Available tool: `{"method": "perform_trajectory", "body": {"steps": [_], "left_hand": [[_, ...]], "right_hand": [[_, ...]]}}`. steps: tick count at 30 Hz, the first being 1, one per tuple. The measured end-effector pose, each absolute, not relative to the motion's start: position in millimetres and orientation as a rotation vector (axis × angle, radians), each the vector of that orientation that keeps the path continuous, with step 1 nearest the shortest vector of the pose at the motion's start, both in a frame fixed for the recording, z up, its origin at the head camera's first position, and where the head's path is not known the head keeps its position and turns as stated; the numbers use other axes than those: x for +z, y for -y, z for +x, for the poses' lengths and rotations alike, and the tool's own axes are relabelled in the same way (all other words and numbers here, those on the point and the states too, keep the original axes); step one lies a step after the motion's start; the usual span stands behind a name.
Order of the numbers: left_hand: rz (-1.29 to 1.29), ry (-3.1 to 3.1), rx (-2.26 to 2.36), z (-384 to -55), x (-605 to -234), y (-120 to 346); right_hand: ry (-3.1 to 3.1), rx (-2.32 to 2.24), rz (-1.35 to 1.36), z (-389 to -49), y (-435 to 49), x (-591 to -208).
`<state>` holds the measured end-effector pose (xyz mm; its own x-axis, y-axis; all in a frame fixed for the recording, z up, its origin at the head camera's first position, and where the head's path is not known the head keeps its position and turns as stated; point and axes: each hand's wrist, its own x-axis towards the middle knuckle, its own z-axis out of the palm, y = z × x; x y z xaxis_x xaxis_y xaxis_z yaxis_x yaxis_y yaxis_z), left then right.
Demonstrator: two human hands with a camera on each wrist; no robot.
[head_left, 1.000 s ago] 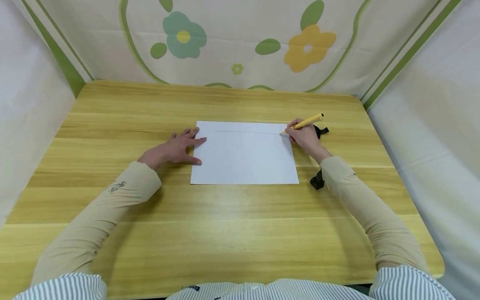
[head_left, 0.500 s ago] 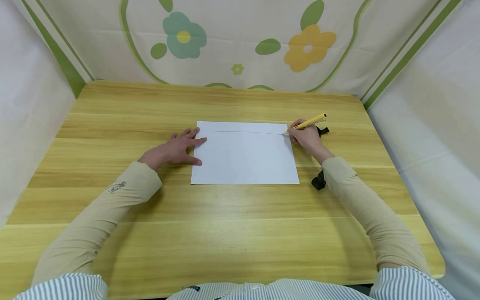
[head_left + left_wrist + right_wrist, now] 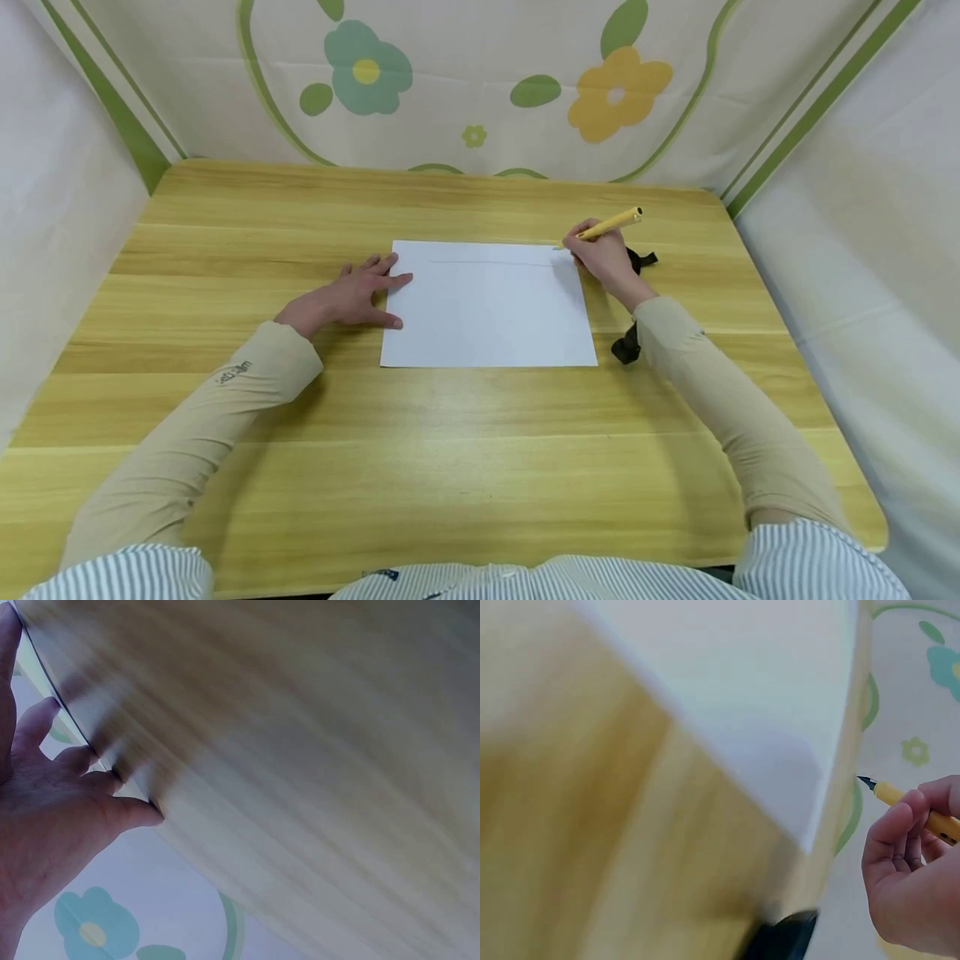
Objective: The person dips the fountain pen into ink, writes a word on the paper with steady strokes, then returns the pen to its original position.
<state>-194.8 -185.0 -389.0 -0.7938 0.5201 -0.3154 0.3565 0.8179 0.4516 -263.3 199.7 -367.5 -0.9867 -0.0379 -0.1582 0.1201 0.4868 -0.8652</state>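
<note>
A white sheet of paper (image 3: 487,308) lies in the middle of the wooden table (image 3: 450,467); a thin drawn line runs across its upper part. My left hand (image 3: 352,296) lies flat with straight fingers on the paper's left edge; in the left wrist view my left hand (image 3: 45,817) shows spread against the table. My right hand (image 3: 603,258) grips a yellow pencil (image 3: 603,226) by the paper's top right corner, its tip lifted near the far edge. The right wrist view shows the pencil (image 3: 900,801) pinched in my right hand (image 3: 919,877), off the paper (image 3: 757,697).
Black wrist-camera straps (image 3: 625,346) sit under my right forearm, right of the paper. A flower-patterned cloth (image 3: 480,83) hangs behind the table, and white cloth walls (image 3: 862,250) close in both sides.
My right hand has lifted the pencil from the end of the drawn line and moved it slightly up and away toward the paper's top right corner. The left hand has stayed put.
</note>
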Motion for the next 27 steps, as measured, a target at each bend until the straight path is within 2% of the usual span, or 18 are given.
{"method": "perform_trajectory", "body": {"steps": [10, 27], "left_hand": [[0.647, -2.572, 0.552, -192, -389, 181], [0.657, -2.558, 0.541, -194, -392, 174]], "right_hand": [[-2.497, -1.610, 0.012, -279, -138, -367], [-2.521, -1.548, 0.024, -280, -116, -387]]}}
